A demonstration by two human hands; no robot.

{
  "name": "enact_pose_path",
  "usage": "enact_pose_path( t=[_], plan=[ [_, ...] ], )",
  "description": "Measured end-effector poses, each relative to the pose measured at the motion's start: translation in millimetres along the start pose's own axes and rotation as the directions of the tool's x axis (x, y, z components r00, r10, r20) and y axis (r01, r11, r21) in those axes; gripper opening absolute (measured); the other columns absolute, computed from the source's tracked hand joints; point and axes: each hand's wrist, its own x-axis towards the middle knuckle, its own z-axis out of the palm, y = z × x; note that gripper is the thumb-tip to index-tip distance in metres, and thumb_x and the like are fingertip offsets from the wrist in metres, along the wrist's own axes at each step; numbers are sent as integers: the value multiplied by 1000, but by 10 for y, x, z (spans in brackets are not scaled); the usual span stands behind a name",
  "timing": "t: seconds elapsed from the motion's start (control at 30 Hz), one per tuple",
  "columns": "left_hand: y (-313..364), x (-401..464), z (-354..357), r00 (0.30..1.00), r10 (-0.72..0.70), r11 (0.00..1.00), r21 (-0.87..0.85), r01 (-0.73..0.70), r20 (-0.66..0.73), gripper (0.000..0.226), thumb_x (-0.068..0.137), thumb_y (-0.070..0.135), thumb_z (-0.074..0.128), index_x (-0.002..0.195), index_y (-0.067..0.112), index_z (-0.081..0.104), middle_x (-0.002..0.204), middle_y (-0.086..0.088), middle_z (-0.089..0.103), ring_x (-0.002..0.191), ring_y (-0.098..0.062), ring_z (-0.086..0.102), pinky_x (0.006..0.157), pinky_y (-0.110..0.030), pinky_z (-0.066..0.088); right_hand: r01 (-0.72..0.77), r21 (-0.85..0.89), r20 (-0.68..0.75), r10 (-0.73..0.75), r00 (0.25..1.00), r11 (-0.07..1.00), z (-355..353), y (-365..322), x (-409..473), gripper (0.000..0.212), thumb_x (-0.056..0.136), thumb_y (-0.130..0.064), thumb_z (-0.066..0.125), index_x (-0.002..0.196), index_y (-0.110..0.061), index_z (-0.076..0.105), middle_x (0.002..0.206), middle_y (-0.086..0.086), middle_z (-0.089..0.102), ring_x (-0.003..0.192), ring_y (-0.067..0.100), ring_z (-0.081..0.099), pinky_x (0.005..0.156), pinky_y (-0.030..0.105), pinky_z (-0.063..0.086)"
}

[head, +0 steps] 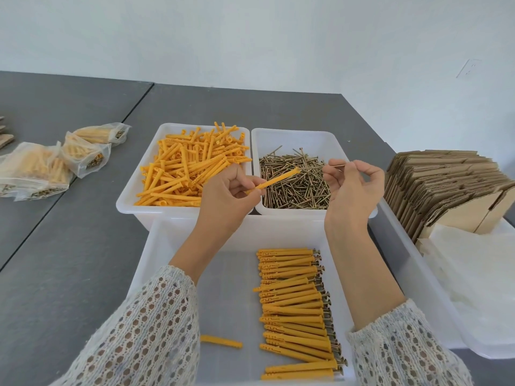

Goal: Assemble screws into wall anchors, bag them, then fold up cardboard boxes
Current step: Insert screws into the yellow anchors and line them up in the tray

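Note:
My left hand (227, 195) pinches one orange wall anchor (278, 178), its open end pointing right over the screw tray. My right hand (352, 188) pinches a thin brass screw (338, 164) a short gap away from the anchor's tip. Behind them a white tray (125, 201) holds several loose orange anchors (189, 165), and a second white tray (292, 135) holds a heap of screws (295, 182). In the near white bin (156, 252) lies a row of assembled anchors with screws (295, 310) and one lone anchor (221, 341).
Filled clear bags (55, 162) lie on the grey table at the left. A stack of flat cardboard boxes (440, 188) stands at the right, in a white bin (418, 274) that also holds white plastic bags (479, 268). A table seam runs diagonally on the left.

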Motion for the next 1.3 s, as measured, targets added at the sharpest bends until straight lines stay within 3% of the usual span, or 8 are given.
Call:
enact_pose_path(
  t=[0.17,0.5,0.73,0.83,0.97,1.07,1.17,1.3],
  plan=[
    [-8,6,-8,1000,3,1000,9,-3,6,21,83,-10,69,77,5,56,90,-8,75,84,-17,75,74,-22,57,20,-68,50,-16,999,998,14,27,-17,15,98,5,44,95,-9,44,78,16,68,61,21,64,62,26,53],
    [9,3,-2,1000,7,1000,7,-8,30,25,81,-10,70,73,10,58,89,-7,76,87,-18,74,77,-28,59,26,-22,-61,-27,998,999,-55,14,60,20,99,6,41,91,-12,44,81,19,65,61,22,65,65,28,53],
    [41,2,-16,999,-7,1000,18,6,41,24,81,-8,72,74,10,58,88,-7,76,87,-18,74,78,-27,58,-52,-86,88,59,994,995,-20,32,16,16,98,6,43,93,-10,45,79,17,68,59,20,64,62,25,53],
    [37,-7,10,995,-54,998,32,52,79,19,82,0,76,79,10,60,82,-6,76,80,-21,74,69,-27,58,-49,-187,204,88,975,981,41,39,-57,13,98,3,47,93,-8,49,81,18,71,60,20,63,61,27,54],
    [62,-29,39,982,-121,991,73,112,142,17,86,13,76,101,17,68,73,-1,76,72,-16,73,68,-20,55,25,-370,374,124,919,929,104,11,-118,4,96,-3,54,96,-6,52,88,10,75,51,19,55,48,27,47],
    [111,-48,70,969,-140,989,81,126,205,8,92,17,71,99,18,68,74,0,76,70,-15,74,62,-20,53,48,-437,497,197,845,898,103,-20,-129,7,97,-10,56,91,-6,55,93,7,75,47,19,51,47,28,43],
    [172,-79,115,923,-214,976,40,212,319,5,95,18,65,94,13,63,80,-4,77,72,-21,75,55,-29,50,-43,-422,533,286,796,905,106,-29,-99,31,102,-26,49,77,-11,60,100,10,74,46,19,45,48,27,41],
    [232,-165,155,769,-305,952,180,246,562,12,97,22,64,91,12,63,84,-2,78,78,-19,76,66,-28,55,-265,-328,371,382,846,906,21,9,38,49,105,-30,37,61,-14,50,87,11,73,41,15,38,44,23,37]
  ],
)
